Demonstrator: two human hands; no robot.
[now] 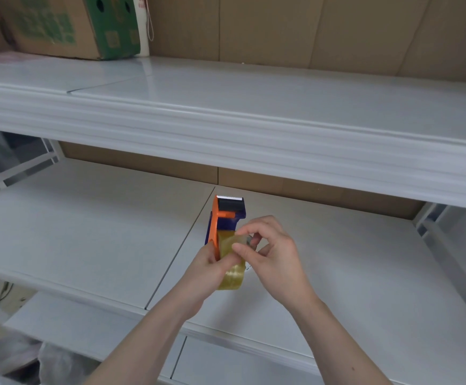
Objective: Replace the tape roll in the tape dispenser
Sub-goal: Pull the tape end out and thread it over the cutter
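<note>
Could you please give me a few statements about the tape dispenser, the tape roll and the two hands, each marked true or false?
1. The orange and dark blue plastic tape dispenser points its serrated blade away from the person. True.
2. The yellowish clear tape roll lies alone on the upper white shelf. False: it is at the dispenser, between both hands, above the lower white shelf.
3. The left hand is at the dispenser and roll. True.
4. The right hand rests flat on the shelf. False: its fingers pinch at the tape.
5. A green-printed cardboard box sits on the upper shelf at the left. True.
</note>
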